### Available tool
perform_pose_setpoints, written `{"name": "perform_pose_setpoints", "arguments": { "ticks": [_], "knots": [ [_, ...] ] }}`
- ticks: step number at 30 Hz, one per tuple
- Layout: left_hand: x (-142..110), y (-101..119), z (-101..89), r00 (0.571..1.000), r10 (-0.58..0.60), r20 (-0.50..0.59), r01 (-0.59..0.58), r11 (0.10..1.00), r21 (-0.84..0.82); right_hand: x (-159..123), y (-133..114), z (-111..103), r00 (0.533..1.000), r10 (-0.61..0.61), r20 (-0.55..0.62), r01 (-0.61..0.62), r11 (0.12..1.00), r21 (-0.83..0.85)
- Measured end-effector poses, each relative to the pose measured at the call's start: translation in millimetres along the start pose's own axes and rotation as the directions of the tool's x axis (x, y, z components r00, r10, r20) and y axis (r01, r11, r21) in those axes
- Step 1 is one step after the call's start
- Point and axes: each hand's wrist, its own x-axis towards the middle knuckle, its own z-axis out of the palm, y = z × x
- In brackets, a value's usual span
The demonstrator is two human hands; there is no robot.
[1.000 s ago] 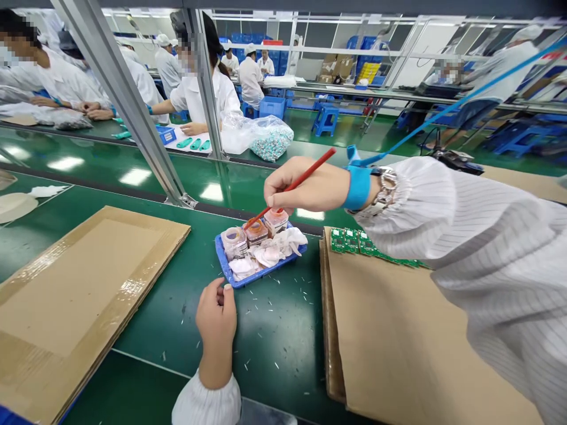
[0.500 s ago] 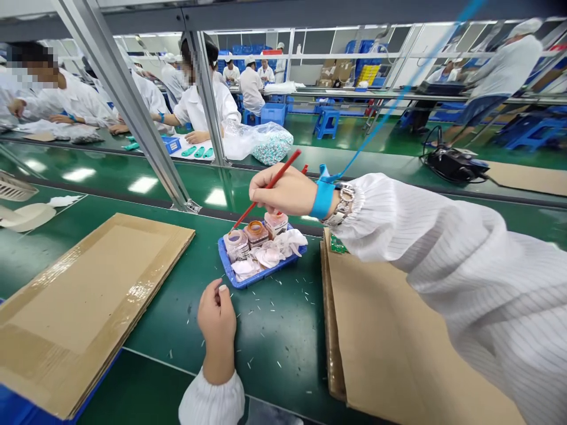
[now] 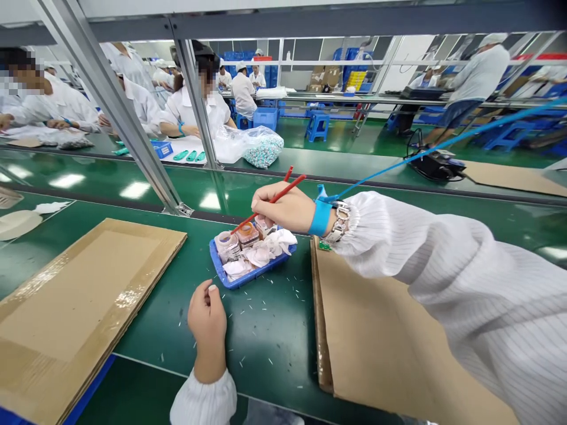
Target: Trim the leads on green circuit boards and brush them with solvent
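My right hand [image 3: 283, 209] pinches a thin red brush [image 3: 266, 206] above a small blue tray [image 3: 230, 282]. The brush tip points down at the small jars [image 3: 239, 236] standing in the tray, beside crumpled white wipes [image 3: 272, 248]. A blue wrist strap [image 3: 319, 215] and a watch sit on that wrist, and a blue cord runs off to the right. My left hand [image 3: 206, 316] rests on the green belt just in front of the tray, curled into a loose fist with nothing visible in it.
A cardboard sheet [image 3: 80, 301] lies at the left, another [image 3: 398, 342] at the right under my right sleeve, with a green circuit board [image 3: 322, 244] peeking out. A slanted metal post [image 3: 124, 118] stands behind. People in white coats work across the belt. A bag of parts [image 3: 261, 147] lies there.
My right hand has dropped lower and closer to the jars, tilting the brush flatter. The left hand has stayed put. My view has shifted slightly, so the circuit boards are mostly covered by the sleeve.
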Motion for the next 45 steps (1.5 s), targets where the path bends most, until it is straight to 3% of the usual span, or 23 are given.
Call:
{"name": "perform_pose_setpoints", "arguments": {
  "ticks": [5,9,13,17,20,23,26,29,33,34,35,37,38,39,40,42,43,45],
  "knots": [
    [0,-3,1.6,1.0,0.027,-0.006,-0.027,1.0,-0.004,-4,0,3,0.996,0.056,-0.074,-0.059,0.998,-0.027],
    [0,-2,2.6,0.999,0.029,-0.023,-0.029,1.0,0.007,-3,-8,15,0.995,-0.093,-0.033,0.09,0.992,-0.09],
    [1,-3,3.0,0.998,0.037,-0.044,-0.036,0.999,0.025,-1,-10,25,0.992,-0.118,-0.047,0.113,0.99,-0.089],
    [4,-4,3.4,0.998,0.039,-0.053,-0.036,0.998,0.052,-10,-5,15,0.994,-0.087,-0.058,0.084,0.995,-0.057],
    [5,-3,2.9,0.997,0.05,-0.06,-0.046,0.997,0.063,-30,-4,-5,0.997,-0.068,-0.024,0.067,0.997,-0.047],
    [5,-1,0.9,0.993,0.069,-0.096,-0.062,0.996,0.07,-64,-5,-39,0.997,0.015,-0.076,-0.012,0.999,0.031],
    [4,7,-4.0,0.982,0.101,-0.159,-0.09,0.993,0.074,-118,3,-84,0.96,0.117,-0.253,-0.088,0.989,0.121],
    [-3,29,-14.1,0.969,0.161,-0.188,-0.146,0.985,0.093,-186,23,-124,0.872,0.241,-0.427,-0.151,0.961,0.234],
    [-27,88,-30.2,0.938,0.341,-0.066,-0.333,0.937,0.108,-272,45,-155,0.689,0.339,-0.641,-0.125,0.926,0.356],
    [-34,106,-31.6,0.911,0.412,-0.023,-0.408,0.908,0.1,-289,47,-160,0.632,0.351,-0.69,-0.115,0.924,0.364],
    [-40,126,-30.7,0.846,0.531,0.057,-0.534,0.841,0.088,-303,47,-164,0.572,0.359,-0.737,-0.108,0.924,0.366],
    [-50,166,-19.0,0.613,0.749,0.25,-0.775,0.632,0.005,-325,47,-170,0.452,0.368,-0.812,-0.098,0.926,0.365],
    [-55,185,-7.5,0.481,0.809,0.337,-0.846,0.529,-0.062,-333,48,-172,0.402,0.376,-0.835,-0.099,0.924,0.368],
    [-59,204,7.8,0.377,0.84,0.389,-0.885,0.451,-0.114,-340,51,-174,0.371,0.384,-0.845,-0.108,0.922,0.372],
    [-64,222,26.4,0.283,0.845,0.453,-0.908,0.388,-0.157,-345,55,-176,0.357,0.389,-0.85,-0.126,0.921,0.368],
    [-78,254,70.6,0.121,0.78,0.614,-0.946,0.278,-0.166,-354,68,-179,0.375,0.393,-0.84,-0.173,0.92,0.353],
    [-86,267,94.3,0.068,0.723,0.687,-0.967,0.219,-0.134,-358,75,-180,0.397,0.393,-0.829,-0.193,0.919,0.344],
    [-103,289,140.6,0.012,0.684,0.729,-0.975,0.171,-0.144,-364,88,-183,0.44,0.391,-0.809,-0.221,0.92,0.324]
  ]
}}
